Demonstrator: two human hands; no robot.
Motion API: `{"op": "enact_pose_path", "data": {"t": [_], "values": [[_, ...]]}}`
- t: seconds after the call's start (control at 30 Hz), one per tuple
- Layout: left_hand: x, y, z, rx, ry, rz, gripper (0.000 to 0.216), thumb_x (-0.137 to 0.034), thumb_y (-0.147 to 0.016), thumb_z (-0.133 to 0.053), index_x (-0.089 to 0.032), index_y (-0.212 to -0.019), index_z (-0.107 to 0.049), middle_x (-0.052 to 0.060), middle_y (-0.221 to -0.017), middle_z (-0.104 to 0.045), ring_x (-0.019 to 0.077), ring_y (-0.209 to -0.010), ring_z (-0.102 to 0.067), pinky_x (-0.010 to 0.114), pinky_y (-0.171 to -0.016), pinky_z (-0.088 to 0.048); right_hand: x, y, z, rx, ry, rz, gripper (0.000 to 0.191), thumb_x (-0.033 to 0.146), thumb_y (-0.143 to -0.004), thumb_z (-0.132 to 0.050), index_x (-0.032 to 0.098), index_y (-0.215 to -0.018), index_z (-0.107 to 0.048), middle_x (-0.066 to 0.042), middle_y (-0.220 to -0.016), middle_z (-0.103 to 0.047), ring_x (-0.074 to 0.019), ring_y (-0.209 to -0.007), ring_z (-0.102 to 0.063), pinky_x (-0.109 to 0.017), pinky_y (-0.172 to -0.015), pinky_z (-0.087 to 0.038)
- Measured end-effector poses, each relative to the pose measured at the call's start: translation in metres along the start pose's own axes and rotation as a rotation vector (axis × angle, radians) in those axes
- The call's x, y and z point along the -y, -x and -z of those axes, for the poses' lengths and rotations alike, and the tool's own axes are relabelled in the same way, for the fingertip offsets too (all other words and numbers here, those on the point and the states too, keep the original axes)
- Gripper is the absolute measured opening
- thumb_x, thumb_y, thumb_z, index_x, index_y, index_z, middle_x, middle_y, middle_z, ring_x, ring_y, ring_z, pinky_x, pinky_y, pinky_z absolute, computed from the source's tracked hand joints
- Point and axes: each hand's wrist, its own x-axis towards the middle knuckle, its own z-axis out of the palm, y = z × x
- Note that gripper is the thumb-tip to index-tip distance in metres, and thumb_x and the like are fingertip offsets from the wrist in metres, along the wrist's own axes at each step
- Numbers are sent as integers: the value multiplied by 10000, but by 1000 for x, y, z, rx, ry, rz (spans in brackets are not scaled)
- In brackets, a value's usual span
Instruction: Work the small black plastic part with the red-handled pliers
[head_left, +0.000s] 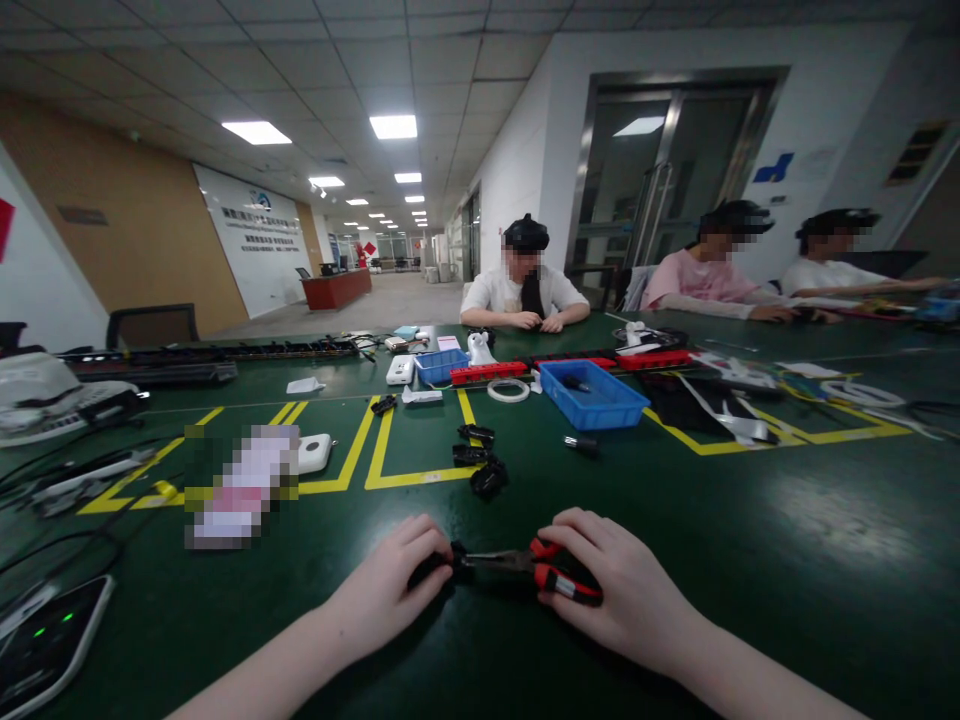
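Note:
My right hand [607, 585] is closed round the red-and-black handles of a pair of pliers [525, 566] low on the green table [787, 560]. The pliers' jaws point left and meet a small black part [433, 568], which my left hand [390, 590] pinches between its fingers. Both hands rest on the table near its front edge. Several more small black parts [478, 458] lie a little farther out, by yellow floor-style tape lines.
A blue bin [594, 393] and a smaller blue bin [441, 366] stand mid-table with a tape roll [508, 390] and red strips. White devices and cables lie at the left. Three people sit along the far side, hands on the table.

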Motion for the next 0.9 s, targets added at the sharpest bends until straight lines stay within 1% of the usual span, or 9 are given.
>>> {"op": "enact_pose_path", "data": {"t": [0.2,0.3,0.4,0.43,0.5,0.57,0.7,0.9], "values": [[3,3,-2,21,38,-20,120,-142,-926,-574,-214,-1001,-633,58,-1229,-523,197,-1055,-595,347,-918,-504,-1,4,-8,-68,-39,134,411,373,-822,-679,205,-1192,-615,-111,-1117,-674,-240,-949,-642,-381,-809,-504],[2,4,-4,-10,-7,-30,109,-143,-904,-619,-216,-976,-656,59,-1214,-538,217,-1061,-591,371,-908,-503,1,5,-10,-92,-45,165,399,351,-833,-672,200,-1197,-605,-104,-1110,-687,-241,-955,-640,-393,-820,-496],[-5,4,-8,-65,-106,-31,113,-120,-865,-665,-212,-929,-665,56,-1161,-581,242,-1046,-585,416,-897,-489,2,5,-12,-104,-32,173,403,347,-831,-675,200,-1200,-603,-100,-1103,-692,-246,-954,-638,-402,-813,-495],[-8,4,-9,-63,-139,-45,117,-113,-859,-671,-212,-922,-661,53,-1138,-594,245,-1037,-584,427,-892,-484,2,5,-12,-103,-30,173,408,347,-828,-678,201,-1202,-603,-98,-1101,-693,-247,-954,-638,-403,-810,-496],[-13,5,-12,-85,-170,-71,136,-96,-855,-672,-211,-925,-651,49,-1137,-603,256,-1075,-570,457,-930,-464,2,5,-13,-96,-31,173,418,348,-820,-685,203,-1204,-605,-95,-1098,-694,-246,-951,-639,-400,-804,-499],[-15,5,-13,-87,-136,-83,140,-84,-852,-673,-205,-917,-646,47,-1133,-604,249,-1082,-571,444,-939,-470,3,5,-13,-91,-32,175,421,346,-813,-693,203,-1200,-609,-93,-1092,-696,-243,-941,-641,-396,-796,-503],[-12,4,-13,-44,31,-54,104,-99,-858,-674,-193,-899,-656,50,-1112,-591,203,-1006,-604,347,-861,-521,7,4,-8,-71,-22,167,410,315,-791,-721,194,-1171,-623,-92,-1076,-702,-243,-918,-645,-397,-788,-516],[-6,5,-14,-45,50,-20,64,-145,-842,-701,-192,-864,-663,46,-1093,-587,209,-999,-601,344,-854,-520,14,2,-3,-6,-15,135,391,267,-751,-753,185,-1115,-636,-87,-1031,-705,-234,-861,-643,-375,-748,-530]]}}
